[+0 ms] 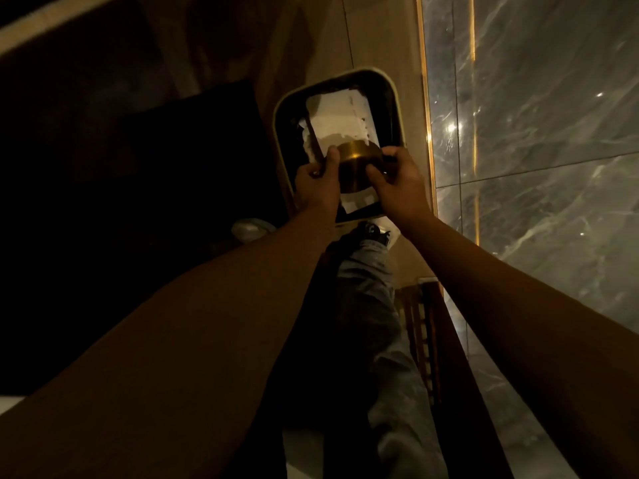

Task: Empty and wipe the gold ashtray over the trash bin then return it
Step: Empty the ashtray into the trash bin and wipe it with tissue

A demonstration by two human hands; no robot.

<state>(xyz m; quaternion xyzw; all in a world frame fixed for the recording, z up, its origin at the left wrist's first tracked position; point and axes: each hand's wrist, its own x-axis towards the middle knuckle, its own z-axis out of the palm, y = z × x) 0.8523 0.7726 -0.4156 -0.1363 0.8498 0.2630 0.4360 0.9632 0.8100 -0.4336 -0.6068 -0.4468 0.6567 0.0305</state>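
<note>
Over the open mouth of the trash bin [280, 108] we hold the gold ashtray [356, 165] with both hands, and the placing is the point: whatever falls out of it drops into the bin and not onto the pale floor [377, 39] around it. Our left hand [316, 183] clasps the ashtray's left flank, thumb laid up along the side and the other fingers curled close together; a thin dark strip runs past that hand, and we cannot tell whether it is held or only part of the bin's contents. Our right hand [397, 178] takes the opposite flank, thumb pressed to the near side and fingers wrapped round the far edge, so the piece is clamped between two palms. We judge the two-sided grip is there to keep smooth metal from slipping while it is tipped (the light is dim, and we cannot see the ashtray's opening or which way it faces). White paper [342, 115] lies inside the bin beneath it. To our right the marble wall [536, 133] stands close by. By our reckoning the emptying or wiping step is in hand, and the return is not yet begun
</note>
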